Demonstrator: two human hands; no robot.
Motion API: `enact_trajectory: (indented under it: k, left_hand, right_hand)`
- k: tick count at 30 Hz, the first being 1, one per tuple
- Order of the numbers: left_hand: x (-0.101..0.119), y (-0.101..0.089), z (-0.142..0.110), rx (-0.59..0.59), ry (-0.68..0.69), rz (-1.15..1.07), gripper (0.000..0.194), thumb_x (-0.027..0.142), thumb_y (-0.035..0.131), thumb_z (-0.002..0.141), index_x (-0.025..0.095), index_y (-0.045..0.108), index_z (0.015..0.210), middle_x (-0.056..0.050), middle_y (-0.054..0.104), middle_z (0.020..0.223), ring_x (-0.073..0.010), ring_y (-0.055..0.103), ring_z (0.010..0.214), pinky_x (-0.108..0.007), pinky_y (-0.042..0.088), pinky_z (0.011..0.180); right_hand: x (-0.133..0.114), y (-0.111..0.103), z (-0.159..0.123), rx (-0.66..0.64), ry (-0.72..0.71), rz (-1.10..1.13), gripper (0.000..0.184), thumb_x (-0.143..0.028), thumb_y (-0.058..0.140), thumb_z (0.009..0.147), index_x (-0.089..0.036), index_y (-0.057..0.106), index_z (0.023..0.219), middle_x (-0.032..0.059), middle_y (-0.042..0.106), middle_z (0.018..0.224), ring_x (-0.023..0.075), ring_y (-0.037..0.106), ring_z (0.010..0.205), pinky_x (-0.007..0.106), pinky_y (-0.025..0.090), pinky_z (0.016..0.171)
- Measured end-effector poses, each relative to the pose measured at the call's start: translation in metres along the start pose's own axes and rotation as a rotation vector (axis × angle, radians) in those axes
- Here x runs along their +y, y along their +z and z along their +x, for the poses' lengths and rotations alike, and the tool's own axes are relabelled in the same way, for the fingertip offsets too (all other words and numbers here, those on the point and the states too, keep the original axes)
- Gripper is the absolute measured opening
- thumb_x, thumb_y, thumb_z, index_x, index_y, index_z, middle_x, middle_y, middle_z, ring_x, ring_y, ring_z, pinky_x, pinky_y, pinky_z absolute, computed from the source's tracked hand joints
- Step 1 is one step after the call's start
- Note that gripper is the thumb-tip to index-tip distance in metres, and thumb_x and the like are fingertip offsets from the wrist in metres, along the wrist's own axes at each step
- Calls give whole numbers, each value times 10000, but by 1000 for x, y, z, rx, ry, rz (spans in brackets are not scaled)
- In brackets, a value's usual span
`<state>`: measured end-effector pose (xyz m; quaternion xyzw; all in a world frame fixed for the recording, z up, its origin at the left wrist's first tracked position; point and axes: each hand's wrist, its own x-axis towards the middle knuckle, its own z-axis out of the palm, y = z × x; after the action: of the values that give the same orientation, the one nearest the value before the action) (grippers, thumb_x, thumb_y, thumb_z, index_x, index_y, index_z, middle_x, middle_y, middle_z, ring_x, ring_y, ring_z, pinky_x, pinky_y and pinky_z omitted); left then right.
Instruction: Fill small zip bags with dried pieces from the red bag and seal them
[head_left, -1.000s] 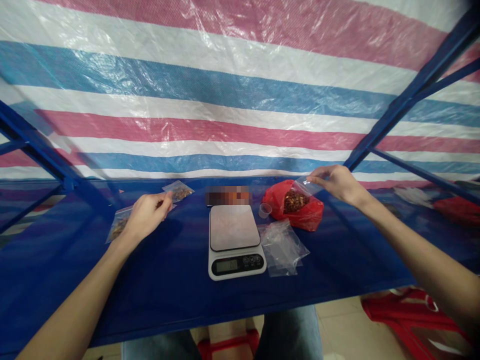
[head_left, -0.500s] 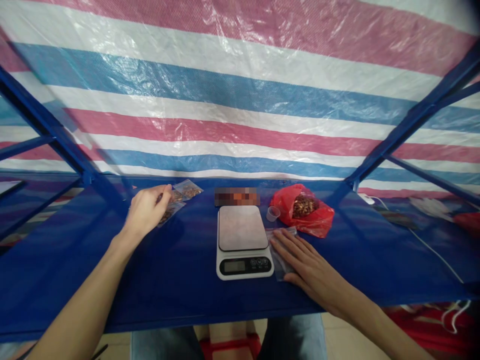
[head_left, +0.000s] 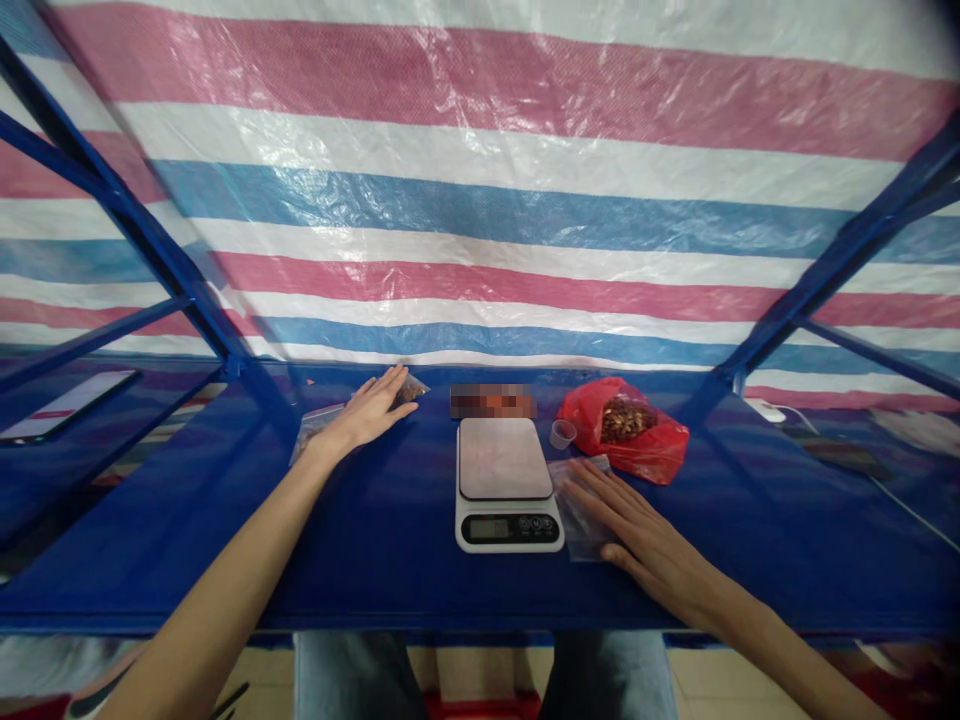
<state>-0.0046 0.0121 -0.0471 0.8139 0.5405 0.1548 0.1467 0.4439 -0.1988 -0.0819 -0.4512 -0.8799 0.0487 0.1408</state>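
My left hand (head_left: 367,412) lies with fingers stretched over a small clear bag of brown bits (head_left: 412,388), partly covering it. Beside that wrist lies another clear zip bag (head_left: 311,428), half hidden by the arm. My right hand (head_left: 626,510) rests flat, fingers apart, on flat clear zip bags (head_left: 581,535) at the right of a white kitchen scale (head_left: 504,458). Nothing sits on the scale's plate, and its display is too faint to read. Behind my right hand an open red plastic bag (head_left: 660,450) holds brown nut-like or seed-like pieces (head_left: 626,420). A small clear cup (head_left: 562,433) stands next to it.
The blue table (head_left: 390,560) has blue metal posts at both sides and a striped plastic sheet (head_left: 480,230) behind. A blurred-out item (head_left: 493,401) lies behind the scale. A phone (head_left: 71,405) is at far left; a white plug with a cable (head_left: 766,410) is at right.
My left hand has opened from a curled grip and moved right and away from me, onto the farther filled bag. My right hand stays on the flat bags. The view has shifted slightly.
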Motion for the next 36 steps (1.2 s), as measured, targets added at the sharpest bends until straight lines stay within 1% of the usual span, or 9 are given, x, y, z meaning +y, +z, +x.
enact_trajectory:
  k: [6, 10, 13, 17, 20, 24, 29, 33, 36]
  left_hand:
    - [22, -5, 11, 187, -89, -187, 192, 330, 666, 872, 239, 798, 978, -113, 792, 1161, -334, 702, 1191, -413, 500, 1051]
    - [40, -28, 9, 419, -98, -490, 202, 389, 665, 862, 217, 770, 863, -112, 787, 1033, -318, 685, 1129, -357, 521, 919]
    - [73, -41, 17, 520, -73, -803, 345, 475, 611, 878, 166, 757, 927, -122, 769, 1078, -247, 697, 988, -294, 535, 754]
    - [131, -35, 23, 386, -19, -1166, 382, 469, 705, 812, 118, 755, 955, -136, 770, 989, -163, 674, 724, -258, 523, 592]
    - [158, -23, 17, 303, -6, -1312, 339, 437, 777, 786, 117, 743, 894, -128, 763, 919, -153, 683, 707, -265, 567, 629]
    - [154, -20, 7, 312, -45, -1358, 314, 379, 800, 794, 142, 735, 990, -84, 745, 920, -164, 702, 781, -285, 596, 720]
    - [140, -46, 6, 715, 58, -826, 152, 327, 745, 856, 188, 699, 899, 2, 656, 822, -123, 596, 752, -211, 447, 643]
    - [153, -62, 18, 163, 314, -658, 436, 510, 596, 979, 174, 652, 707, 19, 556, 580, -121, 510, 558, -244, 387, 565]
    - [159, -68, 33, -43, 400, -564, 456, 533, 564, 1003, 172, 730, 780, -2, 623, 619, -127, 545, 556, -252, 403, 570]
  right_hand:
    - [-2, -15, -26, 317, 33, -10, 540, -334, 535, 1069, -296, 489, 1606, 114, 512, 1640, 288, 515, 1489, 461, 459, 1209]
    - [-15, -38, -16, 597, 35, 81, 362, -199, 578, 1026, -283, 699, 1357, 111, 687, 1360, 264, 651, 1269, 409, 527, 1082]
    - [-39, -58, 33, 753, 153, 405, 188, -250, 629, 1028, -282, 773, 1143, 75, 738, 1129, 233, 701, 1084, 371, 562, 970]
    - [-65, -70, 133, 524, 302, 1248, 343, -443, 733, 973, -267, 742, 1267, 57, 775, 1096, 174, 735, 875, 279, 591, 730]
    - [-67, -69, 193, 308, 372, 1637, 326, -488, 809, 895, -196, 780, 1037, 76, 803, 1039, 170, 772, 813, 254, 606, 667]
    - [-53, -67, 226, 299, 432, 1648, 277, -382, 916, 800, -171, 763, 895, 47, 803, 841, 133, 753, 636, 199, 590, 560]
    - [-38, -69, 236, 294, 425, 1568, 421, -451, 1004, 635, -169, 748, 815, 29, 772, 717, 140, 733, 557, 185, 553, 469]
    - [-33, -70, 255, 287, 363, 1461, 449, -498, 998, 603, -157, 734, 729, 14, 728, 623, 102, 660, 495, 172, 514, 453]
    - [-30, -73, 267, 275, 330, 1376, 434, -489, 982, 611, -166, 694, 655, -5, 682, 544, 89, 602, 449, 174, 472, 421]
